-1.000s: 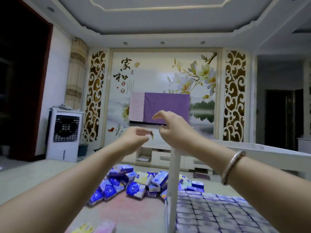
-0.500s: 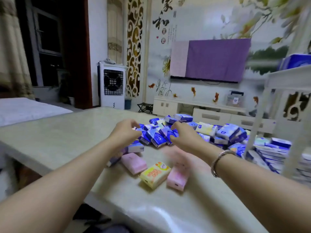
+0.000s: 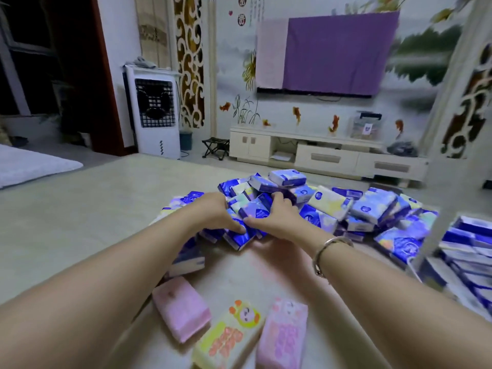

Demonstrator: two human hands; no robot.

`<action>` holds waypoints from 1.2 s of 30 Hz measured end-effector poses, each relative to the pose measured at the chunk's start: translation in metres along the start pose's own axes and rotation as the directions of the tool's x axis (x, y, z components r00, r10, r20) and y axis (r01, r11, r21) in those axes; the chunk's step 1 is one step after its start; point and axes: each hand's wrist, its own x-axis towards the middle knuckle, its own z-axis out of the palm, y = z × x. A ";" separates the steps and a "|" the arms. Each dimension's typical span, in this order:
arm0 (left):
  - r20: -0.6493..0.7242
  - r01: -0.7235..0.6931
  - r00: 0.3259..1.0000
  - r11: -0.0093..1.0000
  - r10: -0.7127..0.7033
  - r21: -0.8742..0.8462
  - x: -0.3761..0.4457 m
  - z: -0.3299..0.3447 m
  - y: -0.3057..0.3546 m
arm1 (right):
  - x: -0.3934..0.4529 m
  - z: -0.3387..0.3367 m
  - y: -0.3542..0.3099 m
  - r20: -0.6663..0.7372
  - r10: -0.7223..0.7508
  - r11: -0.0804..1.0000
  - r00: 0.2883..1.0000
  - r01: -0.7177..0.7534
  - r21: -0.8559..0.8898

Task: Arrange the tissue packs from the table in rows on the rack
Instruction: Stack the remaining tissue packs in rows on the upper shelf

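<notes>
Here both hands, left [image 3: 218, 213] and right [image 3: 277, 217], close from either side on a bunch of blue packs [image 3: 250, 209] at the pile's near edge on the surface [image 3: 80, 209]; the rack [image 3: 468, 251] lies rightward, nearer the right.

We see the heap of tissue packs [image 3: 330, 206] on the table [image 3: 80, 209]; three loose packs [image 3: 234, 331] lie before it, the rack [image 3: 468, 251] right of it.

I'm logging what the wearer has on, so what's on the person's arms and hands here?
Both forearms are bare, no sleeves or gloves. The right wrist carries a thin metal bangle. The left hand and right hand show no rings.
</notes>
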 end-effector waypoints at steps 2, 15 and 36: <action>0.016 0.042 0.999 0.999 -0.041 -0.034 0.001 0.000 0.004 | -0.001 0.001 0.004 -0.034 -0.031 0.998 0.999 0.033 0.052; 0.091 0.129 0.990 0.958 -0.109 -0.257 0.011 -0.008 0.006 | 0.008 -0.011 0.011 0.157 -0.003 0.991 0.988 0.023 -0.128; 0.166 0.278 0.958 0.618 -0.234 -0.735 -0.108 -0.043 0.043 | -0.106 -0.056 -0.010 0.173 0.079 0.964 0.982 -0.031 -0.265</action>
